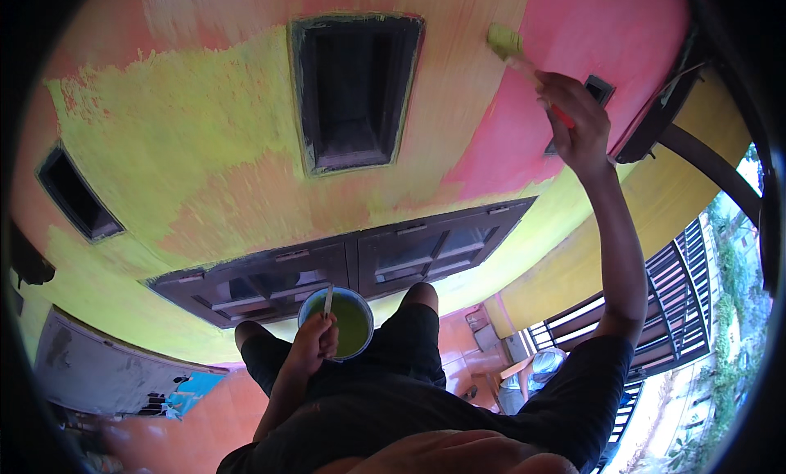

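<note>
One green-coated brush (505, 42), streaky wall (205, 106), slim stick (329, 299), round bucket (371, 319)

Looks matt and streaky on the wall (180, 106), smooth in the green paint (354, 328), bristly on the brush (504, 42), glossy on the floor tiles (233, 413), like matt cloth on the shorts (419, 336).

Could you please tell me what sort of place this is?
It is probably the porch or terrace of a house. What suggests this: a patchily painted wall, a tiled floor, and a dark railing with greenery beyond it.
</note>
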`<action>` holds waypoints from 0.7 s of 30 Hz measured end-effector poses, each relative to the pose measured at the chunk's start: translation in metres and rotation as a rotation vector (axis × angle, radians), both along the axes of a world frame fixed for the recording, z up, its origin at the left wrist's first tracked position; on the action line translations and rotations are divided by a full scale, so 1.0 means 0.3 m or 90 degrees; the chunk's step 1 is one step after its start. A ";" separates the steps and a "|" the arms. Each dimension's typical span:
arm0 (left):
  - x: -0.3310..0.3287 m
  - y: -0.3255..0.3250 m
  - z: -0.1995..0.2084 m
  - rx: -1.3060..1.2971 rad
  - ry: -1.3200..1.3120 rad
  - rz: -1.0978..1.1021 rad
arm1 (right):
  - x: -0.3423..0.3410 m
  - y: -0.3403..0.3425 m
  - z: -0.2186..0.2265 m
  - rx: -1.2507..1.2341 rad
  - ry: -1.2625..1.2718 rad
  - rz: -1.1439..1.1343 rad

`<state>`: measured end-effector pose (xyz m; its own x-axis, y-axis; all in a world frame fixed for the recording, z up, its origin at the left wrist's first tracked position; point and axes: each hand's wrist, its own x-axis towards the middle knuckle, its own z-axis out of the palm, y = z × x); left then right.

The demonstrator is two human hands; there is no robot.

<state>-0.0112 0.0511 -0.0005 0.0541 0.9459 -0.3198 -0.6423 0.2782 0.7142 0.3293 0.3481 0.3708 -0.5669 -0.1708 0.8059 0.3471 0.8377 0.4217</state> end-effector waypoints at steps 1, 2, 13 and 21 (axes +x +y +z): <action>0.000 -0.002 -0.001 0.005 0.010 0.000 | 0.007 -0.022 -0.122 -0.065 -0.027 -0.027; -0.001 -0.002 -0.002 0.007 0.018 0.002 | 0.006 -0.040 -0.229 -0.087 -0.046 0.012; 0.006 -0.004 -0.001 0.030 0.033 -0.009 | -0.020 -0.056 -0.162 -0.234 0.027 0.033; 0.007 -0.002 0.003 0.011 0.009 0.000 | -0.109 -0.041 0.119 0.107 0.107 0.017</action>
